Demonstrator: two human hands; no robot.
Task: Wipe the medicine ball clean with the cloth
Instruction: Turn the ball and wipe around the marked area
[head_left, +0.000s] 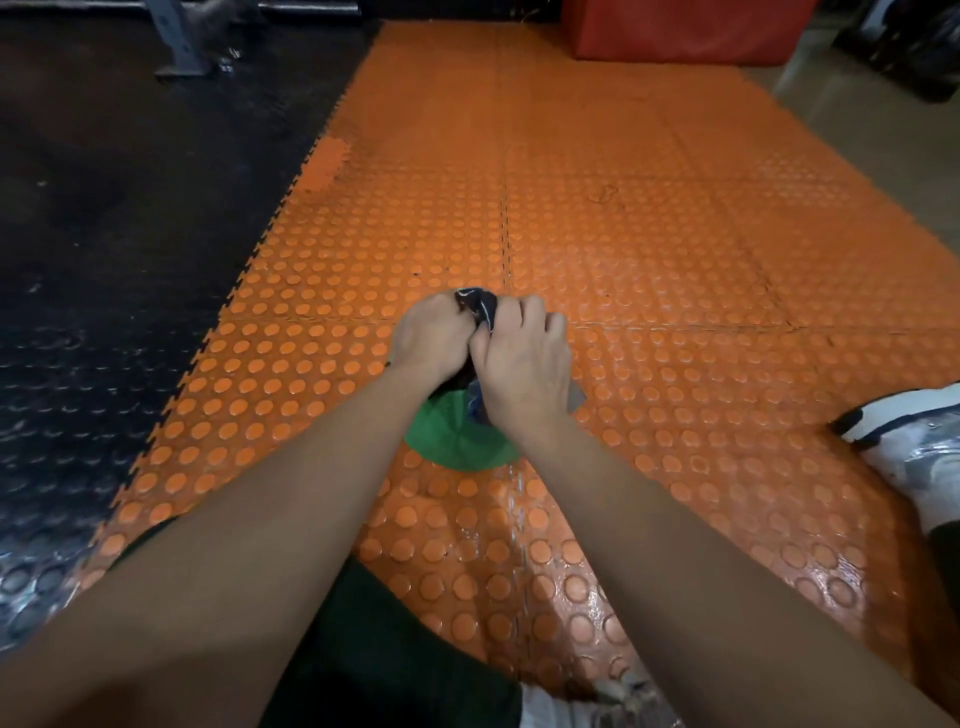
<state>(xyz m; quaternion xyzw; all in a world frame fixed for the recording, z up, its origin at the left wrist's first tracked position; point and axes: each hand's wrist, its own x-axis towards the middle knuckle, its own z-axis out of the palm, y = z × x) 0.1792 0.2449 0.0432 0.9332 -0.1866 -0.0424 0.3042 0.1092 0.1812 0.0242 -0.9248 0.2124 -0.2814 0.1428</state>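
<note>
A dark cloth is bunched between both hands above the floor. My left hand grips its left part with curled fingers. My right hand grips its right part, and a fold of the cloth hangs down beneath the hands. Under my wrists sits the green medicine ball on the orange studded mat; only its near side shows, the rest is hidden by my hands and forearms.
Black studded flooring borders the mat on the left. A red padded box stands at the far end. A grey metal rack foot is at far left. My white shoe rests at the right, and the mat near me looks wet.
</note>
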